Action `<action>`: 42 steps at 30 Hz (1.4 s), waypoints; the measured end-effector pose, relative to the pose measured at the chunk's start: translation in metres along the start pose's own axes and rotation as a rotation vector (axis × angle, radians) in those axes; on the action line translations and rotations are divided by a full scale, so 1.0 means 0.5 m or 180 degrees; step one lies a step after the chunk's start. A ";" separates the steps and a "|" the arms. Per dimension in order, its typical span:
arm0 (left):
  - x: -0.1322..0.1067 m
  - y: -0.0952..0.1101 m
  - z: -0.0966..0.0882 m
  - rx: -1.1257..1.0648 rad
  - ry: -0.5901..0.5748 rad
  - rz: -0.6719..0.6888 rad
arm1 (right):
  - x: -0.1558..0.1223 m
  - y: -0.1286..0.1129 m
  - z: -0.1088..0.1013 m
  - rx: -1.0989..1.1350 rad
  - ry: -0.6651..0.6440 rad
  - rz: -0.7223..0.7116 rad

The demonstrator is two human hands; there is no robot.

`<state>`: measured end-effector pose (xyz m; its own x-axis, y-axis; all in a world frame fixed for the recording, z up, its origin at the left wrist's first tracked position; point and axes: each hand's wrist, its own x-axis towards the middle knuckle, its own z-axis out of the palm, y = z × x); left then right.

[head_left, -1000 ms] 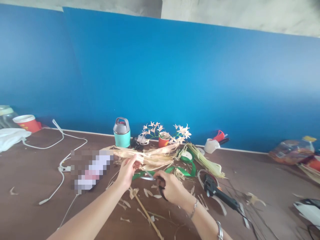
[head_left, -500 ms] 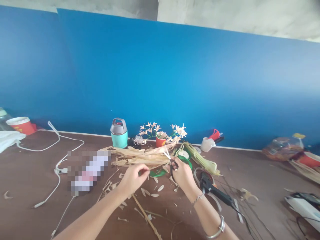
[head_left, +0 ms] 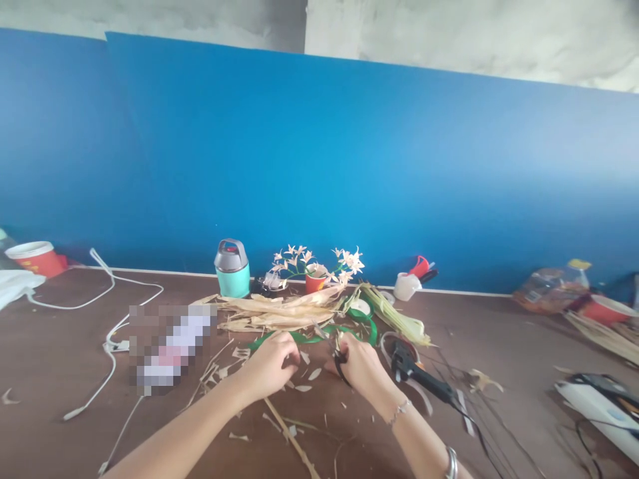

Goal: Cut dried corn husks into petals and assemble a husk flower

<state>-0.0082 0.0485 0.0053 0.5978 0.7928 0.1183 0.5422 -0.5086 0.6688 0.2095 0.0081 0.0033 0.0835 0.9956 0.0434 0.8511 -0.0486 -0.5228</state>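
Note:
My left hand (head_left: 273, 364) is curled in a pinch over the brown table (head_left: 60, 372), on something too small to make out. My right hand (head_left: 360, 362) is closed round the black handles of a pair of scissors (head_left: 333, 351), blades pointing up and left toward my left hand. Just behind both hands lies a pile of dried husk strips (head_left: 279, 313) and a loop of green ribbon (head_left: 362, 319). Small cut husk pieces (head_left: 312, 376) lie scattered under and between my hands. A thin stick (head_left: 292, 439) lies near my left forearm.
A black glue gun (head_left: 419, 376) with cord lies right of my right hand. At the back stand a teal lidded jar (head_left: 232, 269), a small pot of paper flowers (head_left: 314, 266), a white cup (head_left: 405, 286) and red cups (head_left: 34, 258). White cable (head_left: 112, 332) runs at left.
My left hand let go of the husk strip and drew back to a pinch. My right hand swung the scissors up to the husk pile, then back beside my left hand.

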 end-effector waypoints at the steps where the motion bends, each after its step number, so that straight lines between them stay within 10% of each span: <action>1: -0.005 0.007 -0.003 0.0167 -0.0151 -0.0030 | 0.000 0.002 0.002 0.0037 -0.0010 0.0017; 10: -0.036 0.022 -0.027 0.0322 -0.0830 -0.0221 | -0.001 0.009 0.006 0.0355 0.0010 0.0079; 20: -0.031 0.023 -0.010 -0.0289 0.0264 -0.0299 | -0.019 -0.010 0.002 -0.0279 0.0342 -0.0437; 26: -0.023 0.026 -0.014 -0.0971 0.0711 -0.0495 | -0.014 -0.005 0.012 0.0136 -0.0231 0.0275; 42: 0.017 0.068 0.013 -0.2981 0.0558 -0.1218 | -0.003 -0.004 0.026 0.1726 -0.0569 0.0492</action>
<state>0.0191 0.0356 0.0241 0.3462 0.9230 -0.1678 -0.0449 0.1950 0.9798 0.2007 0.0076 -0.0069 0.0568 0.9806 -0.1875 0.4455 -0.1930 -0.8742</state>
